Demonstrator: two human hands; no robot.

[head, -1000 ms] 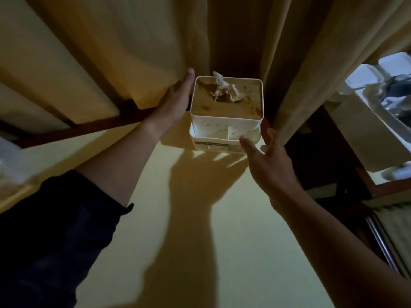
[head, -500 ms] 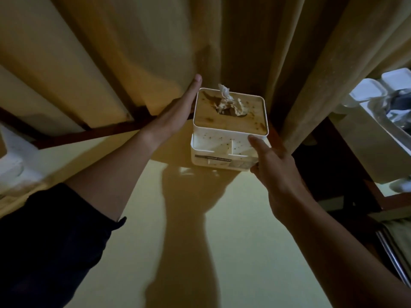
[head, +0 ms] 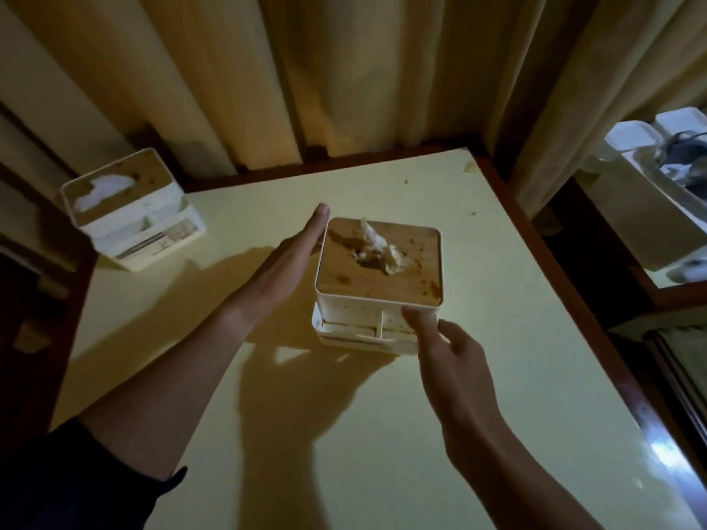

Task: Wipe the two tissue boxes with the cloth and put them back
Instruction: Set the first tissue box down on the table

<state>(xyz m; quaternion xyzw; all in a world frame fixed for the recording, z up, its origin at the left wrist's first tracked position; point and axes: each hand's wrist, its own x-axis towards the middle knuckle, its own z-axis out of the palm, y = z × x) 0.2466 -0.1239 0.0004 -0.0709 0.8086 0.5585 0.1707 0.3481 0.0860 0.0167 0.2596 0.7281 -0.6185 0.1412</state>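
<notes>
Tissue box one (head: 378, 285), a white body with a stained wooden lid and a crumpled tissue (head: 377, 248) protruding from the lid slot, is positioned over the middle of the pale yellow table (head: 497, 357), between both hands. Whether its base touches the tabletop cannot be determined. The left hand (head: 294, 258) lies flat against the box's left side, fingers straight and extended. The right hand (head: 451, 361) contacts the near right corner: the thumb (head: 417, 319) presses the front wall, and the remaining fingers curl round the right side. Tissue box two (head: 132, 212), of the same design, stands at the far left corner of the table, well apart from the first. Beige curtains (head: 344, 70) hang behind the table's far edge.
</notes>
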